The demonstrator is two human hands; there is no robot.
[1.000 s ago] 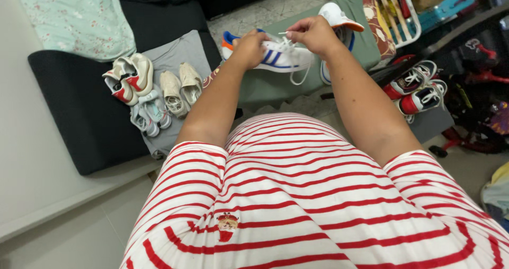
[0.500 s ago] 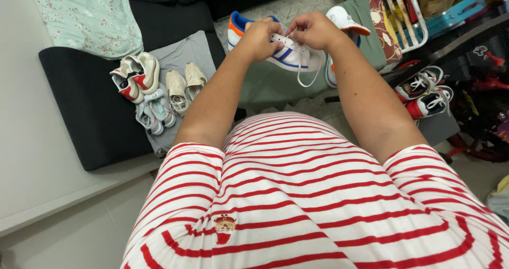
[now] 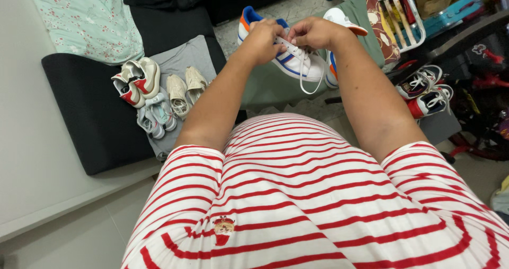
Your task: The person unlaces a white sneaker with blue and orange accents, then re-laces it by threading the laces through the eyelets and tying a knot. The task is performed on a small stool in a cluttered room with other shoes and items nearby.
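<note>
Looking down past our red-and-white striped shirt (image 3: 297, 195), we hold a white leather sneaker with blue side stripes and an orange-and-blue heel (image 3: 289, 57) in both hands, lifted above a green cloth (image 3: 270, 86) spread on the floor. Our left hand (image 3: 263, 38) is closed over the sneaker's top near the tongue, fingers curled onto the lacing. Our right hand (image 3: 314, 33) sits just beside it, the two almost touching, its fingertips pinched shut on the white shoelace (image 3: 307, 73), which hangs in a loose loop below the toe. A second sneaker of the same kind (image 3: 342, 22) lies just behind the right hand, partly hidden. To our left, on a grey cloth (image 3: 183, 54) over a black cushion (image 3: 90, 110), three small pairs sit close together: white-and-red sneakers (image 3: 135, 81), beige slip-ons (image 3: 185, 86) and pale blue-grey sneakers (image 3: 154, 118). To our right, well apart, rests a pair of red, black and white sneakers (image 3: 424, 91)
</note>
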